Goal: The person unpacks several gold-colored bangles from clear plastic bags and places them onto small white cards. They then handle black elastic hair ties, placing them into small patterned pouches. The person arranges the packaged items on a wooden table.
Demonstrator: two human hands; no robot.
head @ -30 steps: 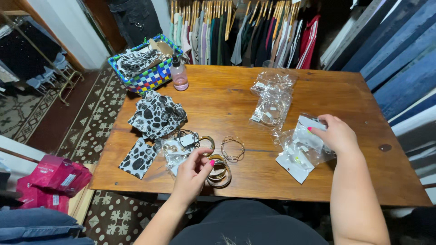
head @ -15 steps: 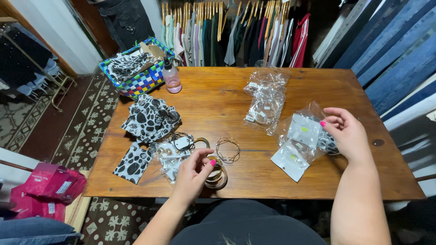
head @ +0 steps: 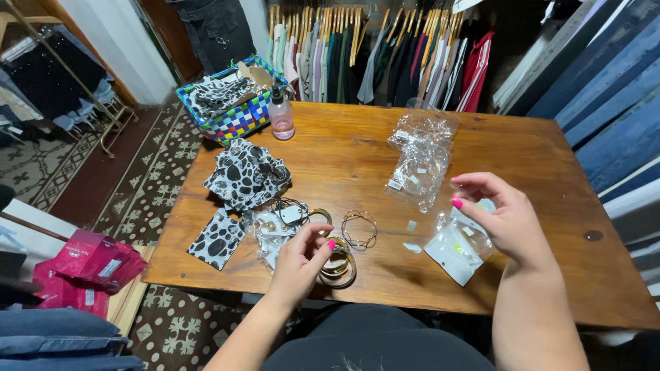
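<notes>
My left hand (head: 301, 261) rests at the near edge of the wooden table (head: 536, 165), fingertips pinching a stack of gold bangles (head: 339, 268). A thin wire bracelet (head: 359, 229) lies just beyond it. My right hand (head: 505, 220) hovers over small clear plastic bags (head: 455, 249), fingers curled; whether it pinches one of them is unclear. A second pile of clear bags with bracelets (head: 419, 154) sits farther back. Tagged jewellery in a clear packet (head: 278, 223) lies left of the bangles.
Black-and-white spotted cloth pouches (head: 244, 175) and a flat one (head: 216, 238) lie at the left. A chequered woven basket (head: 230, 103) and a pink bottle (head: 281, 115) stand at the back left. Hanging clothes (head: 385, 55) line the far side. Pink packages (head: 93, 257) sit on the floor.
My right hand has lifted off the clear bags and moved slightly right, fingers now curled above them. My left hand stays on the bangles. The view has shifted a little.
</notes>
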